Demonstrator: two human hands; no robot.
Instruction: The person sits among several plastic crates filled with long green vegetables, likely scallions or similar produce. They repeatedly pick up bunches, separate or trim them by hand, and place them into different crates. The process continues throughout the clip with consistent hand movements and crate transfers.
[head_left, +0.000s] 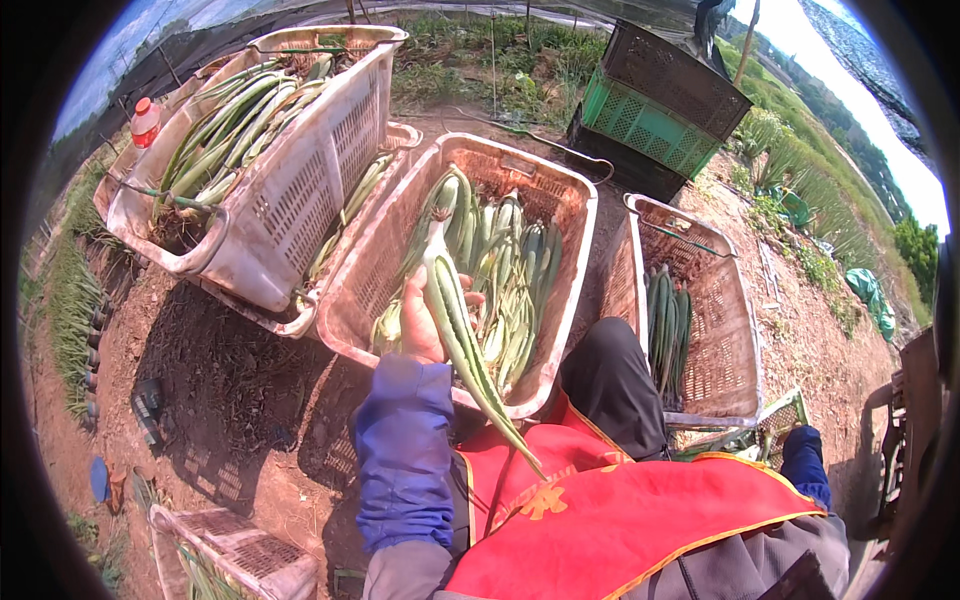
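My left hand (421, 319), in a blue sleeve, holds a long, fleshy green plant (459, 322). Its pale root end points away from me; the tapered green end hangs over my red apron (622, 517). Beneath the hand stands a dirt-stained, pale plastic crate (574, 270), with bundles of similar green plants (510, 285) lying inside. My right hand is not visible; only its blue sleeve (806, 465) shows at the right, beside a green-edged crate (784, 420).
At the left, stacked crates (300, 202) hold long plants (247, 120) and a red-capped bottle (145, 122). Another crate (709, 360) beside my knee holds dark green plants (667, 330). Black and green crates (652, 112) stand behind; one more crate (247, 551) sits lower left.
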